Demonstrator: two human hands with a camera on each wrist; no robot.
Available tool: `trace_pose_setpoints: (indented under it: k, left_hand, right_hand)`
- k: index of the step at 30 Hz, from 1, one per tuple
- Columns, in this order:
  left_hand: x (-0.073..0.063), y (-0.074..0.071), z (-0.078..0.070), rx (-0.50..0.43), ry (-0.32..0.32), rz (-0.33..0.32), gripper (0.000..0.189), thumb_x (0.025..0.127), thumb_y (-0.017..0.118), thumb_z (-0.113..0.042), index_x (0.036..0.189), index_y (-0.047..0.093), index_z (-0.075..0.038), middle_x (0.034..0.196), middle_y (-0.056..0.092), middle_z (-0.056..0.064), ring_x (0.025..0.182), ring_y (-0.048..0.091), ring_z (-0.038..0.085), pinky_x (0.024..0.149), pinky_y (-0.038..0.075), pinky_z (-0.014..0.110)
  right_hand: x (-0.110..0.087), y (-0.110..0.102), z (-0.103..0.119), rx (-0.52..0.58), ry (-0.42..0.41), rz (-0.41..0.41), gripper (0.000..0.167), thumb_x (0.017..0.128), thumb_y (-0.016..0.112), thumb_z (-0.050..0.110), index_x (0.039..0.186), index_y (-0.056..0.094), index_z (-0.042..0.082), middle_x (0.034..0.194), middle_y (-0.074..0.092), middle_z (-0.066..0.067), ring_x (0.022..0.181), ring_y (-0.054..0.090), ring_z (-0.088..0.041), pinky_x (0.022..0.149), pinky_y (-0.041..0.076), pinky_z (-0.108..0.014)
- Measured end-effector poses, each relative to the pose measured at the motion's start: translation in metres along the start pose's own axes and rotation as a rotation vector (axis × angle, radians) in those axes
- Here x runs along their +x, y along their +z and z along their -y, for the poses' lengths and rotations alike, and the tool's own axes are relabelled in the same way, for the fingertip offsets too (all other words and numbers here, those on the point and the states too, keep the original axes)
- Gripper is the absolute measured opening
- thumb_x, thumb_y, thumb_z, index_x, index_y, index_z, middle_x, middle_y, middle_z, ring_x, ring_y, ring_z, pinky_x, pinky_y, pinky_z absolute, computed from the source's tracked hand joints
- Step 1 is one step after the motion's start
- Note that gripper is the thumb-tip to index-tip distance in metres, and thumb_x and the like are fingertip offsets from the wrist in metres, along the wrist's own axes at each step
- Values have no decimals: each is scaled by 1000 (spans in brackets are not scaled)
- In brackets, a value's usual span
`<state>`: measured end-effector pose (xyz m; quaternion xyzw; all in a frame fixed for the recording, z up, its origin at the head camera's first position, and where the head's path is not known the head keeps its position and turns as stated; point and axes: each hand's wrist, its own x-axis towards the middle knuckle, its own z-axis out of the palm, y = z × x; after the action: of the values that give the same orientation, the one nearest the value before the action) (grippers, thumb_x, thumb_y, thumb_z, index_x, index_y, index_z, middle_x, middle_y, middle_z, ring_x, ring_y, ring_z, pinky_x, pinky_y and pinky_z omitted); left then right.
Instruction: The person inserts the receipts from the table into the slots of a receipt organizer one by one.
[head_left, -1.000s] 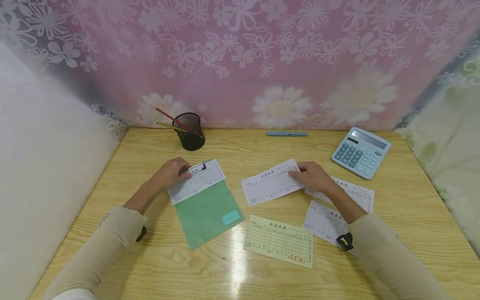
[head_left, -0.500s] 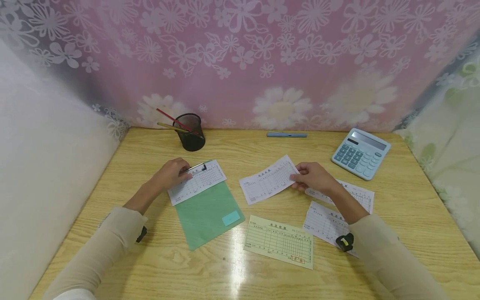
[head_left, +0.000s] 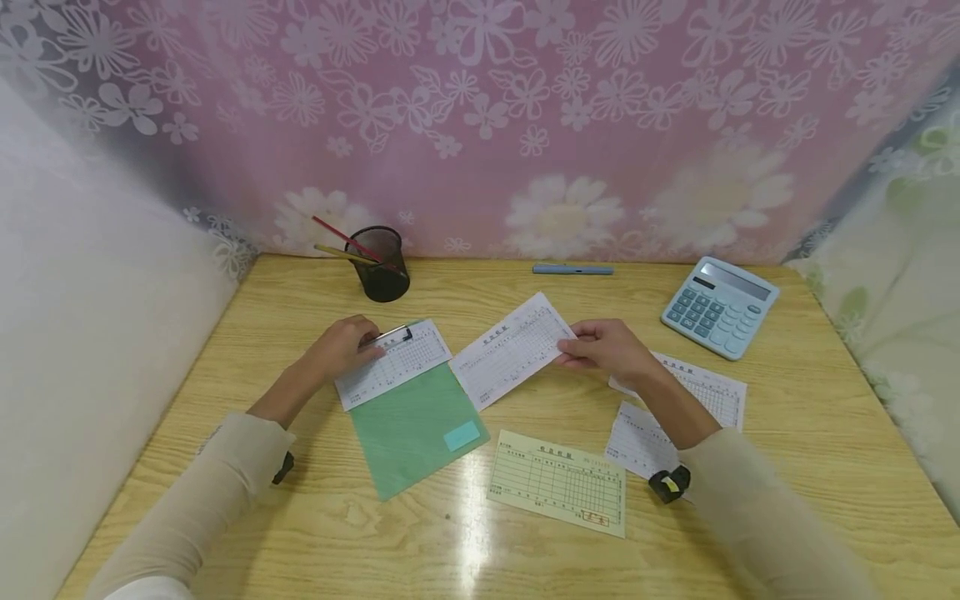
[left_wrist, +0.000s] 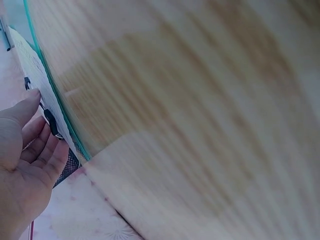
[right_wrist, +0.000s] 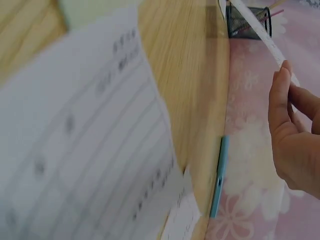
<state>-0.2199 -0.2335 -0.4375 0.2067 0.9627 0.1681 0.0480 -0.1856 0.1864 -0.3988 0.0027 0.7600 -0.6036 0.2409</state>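
Observation:
My left hand (head_left: pixel 341 346) grips the top edge of a green clipboard (head_left: pixel 408 442) at its metal clip (head_left: pixel 393 333). The thumb lies by the clip, as the left wrist view shows. Under the clip is a white printed receipt (head_left: pixel 401 367); a small blue sticker (head_left: pixel 461 435) marks the board's lower right. Between thumb and fingers, my right hand (head_left: pixel 607 350) pinches the right end of another white receipt (head_left: pixel 510 350). That slip slants up to the right, and its left end reaches the clipboard's right edge. In the right wrist view the held receipt (right_wrist: pixel 267 45) appears nearly edge-on.
A yellow receipt (head_left: pixel 558 483) lies in front, with two white receipts, the farther one (head_left: pixel 712 392) and the nearer one (head_left: pixel 637 442), partly under my right arm. Behind are a black mesh pen cup (head_left: pixel 382 271) with pencils, a blue pen (head_left: pixel 573 269) and a blue calculator (head_left: pixel 722 307).
My right hand has carried its receipt leftward to the clipboard's edge, and the slip has tilted more steeply. The left hand and clipboard have stayed put.

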Motion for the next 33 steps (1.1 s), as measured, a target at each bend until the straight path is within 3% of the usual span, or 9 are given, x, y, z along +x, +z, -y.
trace_pose_setpoints:
  k: [8, 12, 25, 33]
  left_hand:
    - [0, 1, 2, -3, -16, 6, 31, 87, 70, -23, 107, 63, 0, 99, 63, 10, 86, 56, 20, 79, 48, 39]
    - [0, 1, 0, -7, -16, 9, 32, 87, 69, -24, 108, 63, -1, 100, 64, 10, 87, 56, 21, 81, 48, 39]
    - [1, -2, -3, -11, -19, 12, 32, 88, 69, -24, 108, 63, -1, 100, 64, 10, 88, 57, 21, 81, 49, 39]
    - [0, -2, -2, -7, -26, 19, 33, 87, 70, -24, 110, 63, -1, 100, 63, 9, 88, 57, 20, 82, 49, 38]
  right_hand:
    - [15, 38, 11, 74, -17, -43, 25, 94, 59, 11, 110, 56, -8, 79, 71, -1, 81, 72, -16, 78, 57, -30]
    - [20, 48, 22, 73, -38, -74, 26, 95, 57, 12, 110, 57, -9, 80, 70, -2, 78, 71, -15, 80, 56, -34]
    - [35, 58, 47, 84, -50, -111, 28, 95, 58, 16, 113, 59, -6, 83, 70, -4, 79, 71, -16, 86, 54, -39]
    - [43, 64, 49, 115, -18, -70, 26, 95, 57, 15, 111, 58, -6, 78, 69, 0, 76, 70, -11, 81, 56, -31]
